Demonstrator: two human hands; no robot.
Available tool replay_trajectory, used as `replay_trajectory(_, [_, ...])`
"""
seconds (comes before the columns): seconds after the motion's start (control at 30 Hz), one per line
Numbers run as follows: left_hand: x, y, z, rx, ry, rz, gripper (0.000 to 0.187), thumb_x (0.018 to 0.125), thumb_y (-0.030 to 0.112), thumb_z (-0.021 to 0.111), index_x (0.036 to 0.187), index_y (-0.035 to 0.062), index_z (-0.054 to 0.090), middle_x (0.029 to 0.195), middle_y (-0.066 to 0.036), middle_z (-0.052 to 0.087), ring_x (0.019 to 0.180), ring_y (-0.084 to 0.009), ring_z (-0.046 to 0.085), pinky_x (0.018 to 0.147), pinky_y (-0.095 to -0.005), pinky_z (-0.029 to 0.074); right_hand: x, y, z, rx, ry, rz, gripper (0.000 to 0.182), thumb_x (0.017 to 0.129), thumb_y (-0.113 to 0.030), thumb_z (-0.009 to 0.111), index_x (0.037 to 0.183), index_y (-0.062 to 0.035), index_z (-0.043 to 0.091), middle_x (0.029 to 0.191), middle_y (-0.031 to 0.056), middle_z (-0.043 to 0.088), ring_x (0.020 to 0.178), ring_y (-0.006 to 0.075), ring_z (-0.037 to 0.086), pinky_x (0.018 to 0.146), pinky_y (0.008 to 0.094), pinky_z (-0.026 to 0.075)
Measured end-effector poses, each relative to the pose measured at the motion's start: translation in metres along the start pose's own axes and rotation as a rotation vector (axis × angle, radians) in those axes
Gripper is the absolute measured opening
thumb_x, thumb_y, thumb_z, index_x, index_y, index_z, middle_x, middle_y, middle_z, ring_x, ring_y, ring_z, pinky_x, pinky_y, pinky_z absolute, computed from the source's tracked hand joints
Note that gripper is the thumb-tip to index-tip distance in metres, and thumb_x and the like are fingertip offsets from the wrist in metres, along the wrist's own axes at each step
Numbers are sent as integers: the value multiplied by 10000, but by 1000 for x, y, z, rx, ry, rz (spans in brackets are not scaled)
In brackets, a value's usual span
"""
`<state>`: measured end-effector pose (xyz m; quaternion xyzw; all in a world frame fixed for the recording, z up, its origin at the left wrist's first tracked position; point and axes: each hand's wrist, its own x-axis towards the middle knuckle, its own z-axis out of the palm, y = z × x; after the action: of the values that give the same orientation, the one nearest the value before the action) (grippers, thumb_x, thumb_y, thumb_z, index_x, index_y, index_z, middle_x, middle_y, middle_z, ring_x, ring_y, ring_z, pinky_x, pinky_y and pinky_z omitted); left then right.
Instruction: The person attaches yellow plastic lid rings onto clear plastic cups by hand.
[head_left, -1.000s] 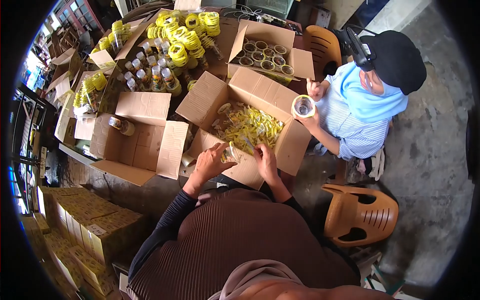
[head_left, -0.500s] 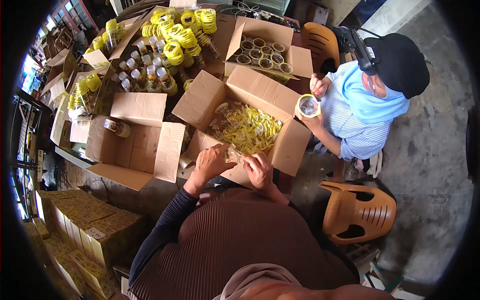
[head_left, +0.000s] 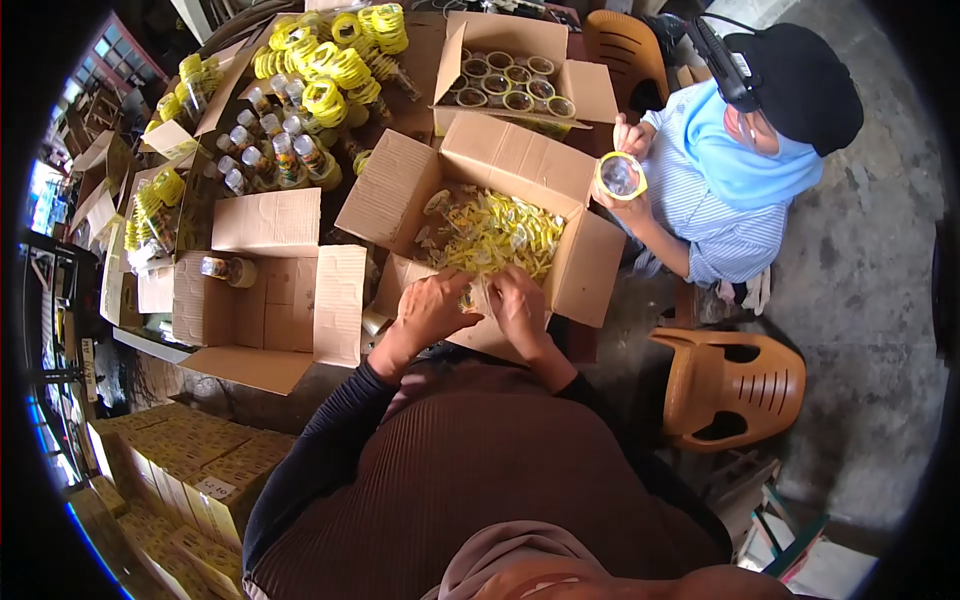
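Head view: a person in a ribbed brown top works at a crowded bench, left hand [head_left: 430, 312] and right hand [head_left: 520, 305] closed together around a small clear jar [head_left: 467, 298] at the near flap of an open cardboard box [head_left: 585, 265]. The jar is mostly hidden between the fingers; whether its lid is on cannot be told.

Just beyond the hands, that box is heaped with loose yellow sleeves or labels [head_left: 495, 235], thin, glossy and crumpled, so a large supply appears unused. To the left of the hands an open flat carton [head_left: 270, 285] of plain corrugated board holds only one finished bottle [head_left: 228, 269] lying on its side, which suggests packing there has barely begun. Farther out, past the left hand, upright clear bottles with pale caps [head_left: 275, 155] stand in a cluster beside stacks of yellow rings [head_left: 330, 70], round and shiny. Straight ahead, a second carton [head_left: 505, 70] shows rows of round jar tops [head_left: 505, 85], seemingly a filled batch.

To the right of the hands a co-worker in a striped blue shirt and black cap holds another round jar [head_left: 621, 176] edged in yellow. A moulded brown plastic chair [head_left: 735, 385] sits on the rough concrete floor on the right, and printed yellow cartons [head_left: 180, 470] are stacked low on the left.
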<state>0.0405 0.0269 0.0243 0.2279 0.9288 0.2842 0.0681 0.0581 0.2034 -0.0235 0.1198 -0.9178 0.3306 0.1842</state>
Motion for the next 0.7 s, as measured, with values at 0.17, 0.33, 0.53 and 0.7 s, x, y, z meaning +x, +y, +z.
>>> replay_trajectory(0.17, [7, -10, -8, -48, 104, -16, 581, 649, 332, 844, 1124, 67, 641, 1020, -118, 676, 871, -332, 670, 732, -404, 538, -21, 37, 13, 172, -90, 353, 135, 817, -84, 677, 945, -43, 682, 844, 120, 651, 725, 286, 660, 647, 385, 512])
replay_trajectory(0.33, [14, -19, -23, -212, 137, 30, 573, 654, 274, 849, 1134, 44, 636, 1042, -144, 675, 936, -325, 669, 791, -385, 525, -43, 50, 22, 308, -308, 452, 145, 812, -100, 690, 944, -44, 669, 875, 134, 685, 769, 260, 675, 679, 369, 513])
replay_trajectory(0.53, [22, -29, -30, -470, 43, 79, 574, 665, 242, 844, 1152, 29, 628, 1110, -159, 666, 1015, -336, 642, 897, -393, 491, -46, 61, 31, 204, -405, 353, 172, 816, -102, 710, 975, -59, 659, 858, 106, 635, 757, 226, 650, 673, 350, 506])
replay_trajectory(0.7, [25, -48, -11, -228, 43, 160, 650, 672, 284, 841, 1235, 61, 604, 1183, -141, 641, 1152, -327, 570, 1050, -454, 365, -12, 51, 10, 364, -192, 344, 138, 851, -66, 682, 981, -44, 643, 943, 106, 594, 809, 237, 612, 707, 336, 496])
